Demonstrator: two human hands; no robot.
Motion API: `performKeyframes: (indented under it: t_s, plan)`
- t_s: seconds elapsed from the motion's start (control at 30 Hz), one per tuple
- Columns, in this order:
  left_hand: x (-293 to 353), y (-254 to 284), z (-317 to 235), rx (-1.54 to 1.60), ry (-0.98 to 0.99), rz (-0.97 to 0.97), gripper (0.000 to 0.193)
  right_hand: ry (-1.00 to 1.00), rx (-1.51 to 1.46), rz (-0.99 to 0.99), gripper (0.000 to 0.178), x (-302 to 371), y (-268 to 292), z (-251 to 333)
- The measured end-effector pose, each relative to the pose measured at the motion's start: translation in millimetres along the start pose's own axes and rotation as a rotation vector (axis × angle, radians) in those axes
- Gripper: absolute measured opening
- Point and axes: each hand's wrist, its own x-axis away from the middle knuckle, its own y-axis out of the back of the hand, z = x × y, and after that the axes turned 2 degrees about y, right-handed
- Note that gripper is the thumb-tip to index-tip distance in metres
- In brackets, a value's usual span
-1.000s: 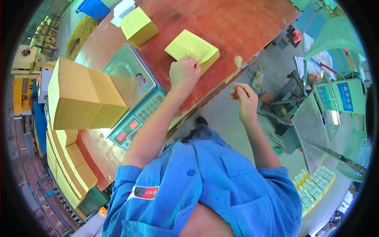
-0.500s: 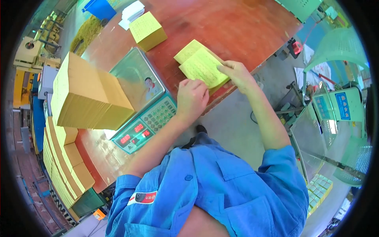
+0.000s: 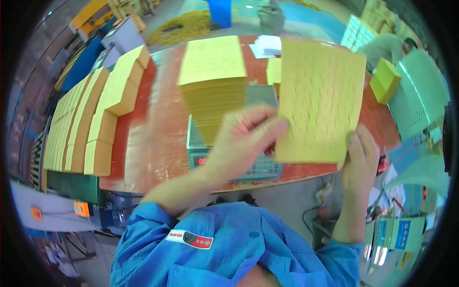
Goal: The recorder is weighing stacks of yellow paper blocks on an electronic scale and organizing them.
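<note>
Held yellow sheet (image 3: 320,100): matt, paper-like, face roughened by rows of small slit-like marks; tall stack (image 3: 213,62) behind left, same matt papery look, ridged sides from layered edges. Scale platform (image 3: 262,95) smooth greyish metal, keypad housing (image 3: 265,168) plastic-looking; red tabletop (image 3: 162,119) painted-looking, semi-glossy, scuffed pale toward left. Near: blue shirt (image 3: 229,239) matt woven cloth, creased; far: white sheets (image 3: 267,44) papery, blue bin (image 3: 220,13) smooth plastic-looking; right: green perforated panel (image 3: 420,91), shiny.
</note>
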Motion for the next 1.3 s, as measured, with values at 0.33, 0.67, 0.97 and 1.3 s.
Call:
performKeyframes:
  t_s: [0.33, 0.67, 0.97, 1.3]
  plan:
    - [-62.3, 175.1, -88.6, -0.378, -0.025, -0.168, 0.025, 0.009, -0.124, 0.375, 0.030, -146.2, -164.3, 9.8]
    - [-71.1, 190.0, -61.4, -0.420, 0.134, -0.153, 0.024, -0.073, 0.001, 0.358, 0.031, -137.2, -174.2, -10.2]
    - [-58.3, 180.7, -59.7, -0.463, 0.077, -0.169, 0.025, -0.029, -0.005, 0.300, 0.032, -121.2, -176.6, -9.3]
    - [-24.5, 200.7, -27.0, -0.329, -0.016, -0.355, 0.031, 0.025, -0.029, 0.097, 0.025, -109.6, -158.7, -36.6]
